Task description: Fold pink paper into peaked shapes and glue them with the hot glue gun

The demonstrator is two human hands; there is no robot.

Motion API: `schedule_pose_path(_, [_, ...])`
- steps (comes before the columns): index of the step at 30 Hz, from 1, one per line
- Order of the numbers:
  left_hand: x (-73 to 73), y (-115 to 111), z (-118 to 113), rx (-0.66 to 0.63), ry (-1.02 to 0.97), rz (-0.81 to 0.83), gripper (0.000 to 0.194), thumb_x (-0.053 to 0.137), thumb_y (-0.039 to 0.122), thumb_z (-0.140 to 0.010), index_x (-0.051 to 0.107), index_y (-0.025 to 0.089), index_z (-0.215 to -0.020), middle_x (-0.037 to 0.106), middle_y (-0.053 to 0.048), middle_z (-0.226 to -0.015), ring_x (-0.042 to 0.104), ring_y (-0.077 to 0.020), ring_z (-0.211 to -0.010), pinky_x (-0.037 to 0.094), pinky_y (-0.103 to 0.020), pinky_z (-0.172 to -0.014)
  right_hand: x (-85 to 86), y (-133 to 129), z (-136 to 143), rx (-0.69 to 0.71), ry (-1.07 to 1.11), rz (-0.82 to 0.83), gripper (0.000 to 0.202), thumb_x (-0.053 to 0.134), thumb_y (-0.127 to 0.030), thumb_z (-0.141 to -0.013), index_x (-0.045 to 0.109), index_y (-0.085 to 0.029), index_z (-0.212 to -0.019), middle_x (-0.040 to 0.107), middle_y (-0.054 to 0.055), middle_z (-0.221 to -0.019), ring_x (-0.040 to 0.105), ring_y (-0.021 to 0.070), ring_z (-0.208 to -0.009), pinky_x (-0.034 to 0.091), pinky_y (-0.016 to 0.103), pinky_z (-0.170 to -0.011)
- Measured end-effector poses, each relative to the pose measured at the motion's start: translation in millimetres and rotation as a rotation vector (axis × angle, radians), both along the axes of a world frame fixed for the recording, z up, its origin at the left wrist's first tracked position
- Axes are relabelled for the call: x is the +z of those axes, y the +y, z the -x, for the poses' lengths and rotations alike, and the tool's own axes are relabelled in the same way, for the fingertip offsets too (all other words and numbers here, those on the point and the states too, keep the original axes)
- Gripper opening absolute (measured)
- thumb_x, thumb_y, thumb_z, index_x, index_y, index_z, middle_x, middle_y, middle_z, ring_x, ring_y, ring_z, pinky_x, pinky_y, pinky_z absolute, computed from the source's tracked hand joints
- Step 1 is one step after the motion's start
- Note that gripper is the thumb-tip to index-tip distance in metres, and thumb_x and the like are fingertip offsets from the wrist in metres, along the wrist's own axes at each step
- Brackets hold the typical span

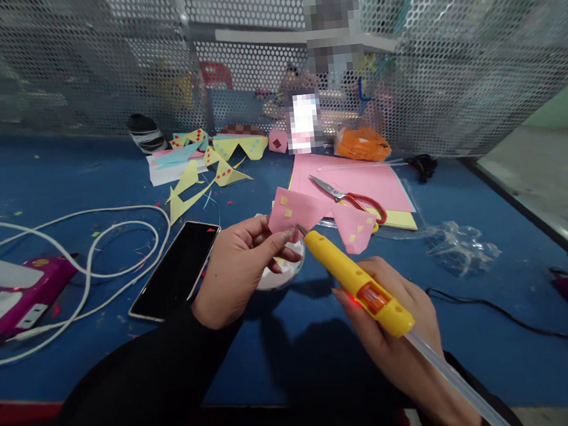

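The pink cut-out (308, 209) is pinched at one end by the left hand's (243, 260) fingertips, apparently so that its edge is steadied for the glue gun (342, 267). That is grasped in the right hand (421, 313), its tip angled just beside those fingertips. Both wings are dotted with yellow squares (289, 213).

Lone view was head-worn, facing forward and down over both black sleeves (138, 371). Left hand (241, 264) and right hand (398, 356) sat close, the right's grip round a yellow glue gun (339, 261). Blue tabletop (19, 178) spread around the grip; perforated metal screen (124, 67) stood farther off, beyond it.
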State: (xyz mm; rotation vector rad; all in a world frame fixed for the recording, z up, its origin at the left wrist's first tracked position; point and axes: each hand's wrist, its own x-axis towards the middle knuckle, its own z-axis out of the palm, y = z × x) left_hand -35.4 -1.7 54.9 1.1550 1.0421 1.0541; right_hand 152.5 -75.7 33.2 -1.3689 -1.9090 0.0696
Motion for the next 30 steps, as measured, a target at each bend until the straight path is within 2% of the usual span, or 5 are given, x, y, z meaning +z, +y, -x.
schedule_pose_path(14, [-0.7,0.6,1.9,0.003,0.017,-0.013,0.014,0.076,0.032,-0.082,0.073,0.018,-0.085,0.073,0.0,-0.072,0.069,-0.011,-0.065,0.046,-0.016,-0.051,0.0,-2.3,-3.3,0.014,-0.007,0.011,0.009,0.057,-0.028,-0.094,0.055,-0.021,-0.089,0.058,-0.002,-0.074,0.055,0.0115,-0.061,0.042,0.026,-0.056])
schedule_pose_path(21, [-2.0,0.8,2.3,0.021,0.002,-0.005,0.015,0.077,0.031,-0.081,0.072,0.016,-0.082,0.074,-0.002,-0.07,0.068,-0.0115,-0.063,0.048,-0.016,-0.051,6.0,-13.4,-17.4,0.142,0.252,0.089,0.008,0.054,-0.022,-0.096,0.061,-0.025,-0.095,0.064,-0.001,-0.084,0.06,0.0119,-0.069,0.046,0.025,-0.058])
schedule_pose_path(26, [1.5,2.0,3.7,0.052,-0.032,0.028,0.019,0.081,0.032,-0.076,0.071,0.015,-0.079,0.073,-0.003,-0.067,0.065,-0.0108,-0.06,0.047,-0.016,-0.051,9.3,-12.0,-62.8,-0.209,0.373,0.109,0.018,0.056,-0.039,-0.095,0.069,-0.026,-0.097,0.067,0.003,-0.082,0.062,0.0163,-0.069,0.045,0.027,-0.054])
schedule_pose_path(28, [5.0,3.1,4.5,0.072,-0.056,0.055,0.02,0.083,0.031,-0.073,0.072,0.015,-0.077,0.073,-0.004,-0.066,0.064,-0.0113,-0.058,0.047,-0.017,-0.049,11.9,-1.8,-91.5,-0.458,0.278,0.115,0.028,0.053,-0.046,-0.094,0.069,-0.023,-0.097,0.069,0.006,-0.088,0.063,0.0195,-0.071,0.044,0.03,-0.054])
schedule_pose_path(30, [8.6,4.5,5.3,0.092,-0.087,0.078,0.021,0.084,0.031,-0.07,0.072,0.015,-0.076,0.072,-0.004,-0.065,0.064,-0.012,-0.056,0.048,-0.018,-0.049,14.9,12.1,-120.0,-0.69,-0.036,0.213,0.035,0.042,-0.044,-0.096,0.067,-0.019,-0.1,0.069,0.01,-0.091,0.064,0.0236,-0.076,0.043,0.033,-0.058])
